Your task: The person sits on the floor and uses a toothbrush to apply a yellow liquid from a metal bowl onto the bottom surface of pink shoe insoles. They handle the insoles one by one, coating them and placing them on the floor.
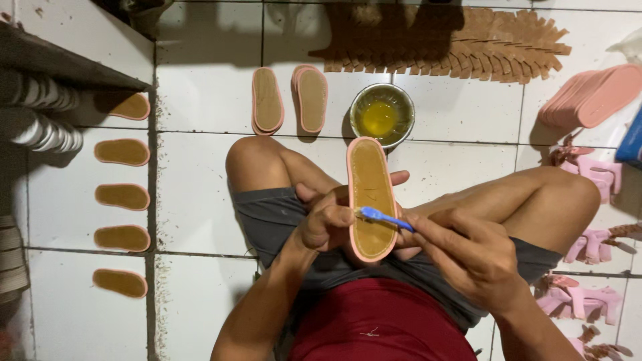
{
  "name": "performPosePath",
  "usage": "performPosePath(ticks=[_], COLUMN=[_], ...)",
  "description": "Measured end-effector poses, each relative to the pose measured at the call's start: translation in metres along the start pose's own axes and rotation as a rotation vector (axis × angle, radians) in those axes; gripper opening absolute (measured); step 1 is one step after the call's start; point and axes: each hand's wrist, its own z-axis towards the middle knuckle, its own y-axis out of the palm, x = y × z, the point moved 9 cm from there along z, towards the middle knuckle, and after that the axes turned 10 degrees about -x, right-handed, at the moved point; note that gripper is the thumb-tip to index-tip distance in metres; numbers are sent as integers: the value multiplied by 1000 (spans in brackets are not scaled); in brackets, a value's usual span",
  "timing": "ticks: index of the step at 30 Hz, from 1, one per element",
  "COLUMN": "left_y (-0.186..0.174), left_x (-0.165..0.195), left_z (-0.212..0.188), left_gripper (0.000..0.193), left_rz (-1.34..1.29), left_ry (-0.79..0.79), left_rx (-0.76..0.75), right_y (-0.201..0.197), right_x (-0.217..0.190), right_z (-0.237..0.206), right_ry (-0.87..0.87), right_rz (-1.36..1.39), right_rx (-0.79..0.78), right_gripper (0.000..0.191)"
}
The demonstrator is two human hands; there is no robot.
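Note:
My left hand [326, 219] grips a pink-edged sandal sole [370, 180] with a tan face, held upright over my lap. My right hand [468, 253] pinches a blue-handled brush [384, 218] whose head rests on the lower part of the sole's tan face. A metal bowl of yellow glue [381, 115] stands on the white tiled floor just beyond the sole's tip, between my bare knees.
Two soles [267, 100] [311, 97] lie left of the bowl. Several more soles [122, 196] line the floor at far left beside a shelf [60, 63]. Tan strips [468, 47] fan along the back. Pink soles [592, 97] and pink straps [595, 174] lie at right.

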Motion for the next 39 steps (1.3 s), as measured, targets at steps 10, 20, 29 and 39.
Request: performPosePath(ticks=[10, 20, 29, 39], left_y=[-20, -67, 2, 3], left_x=[67, 125, 58, 56], left_z=[-60, -406, -628, -615], left_gripper=[89, 58, 46, 105], left_rz=[245, 504, 611, 836], left_ry=[263, 934, 631, -218], left_rx=[233, 1327, 2409, 2768], right_y=[-10, 29, 57, 56], right_x=[58, 99, 163, 131], right_z=[-23, 11, 28, 23], right_ry=[327, 504, 412, 404], right_rz=[264, 289, 327, 387], right_rx=[100, 22, -50, 78], right_gripper=[24, 23, 23, 19])
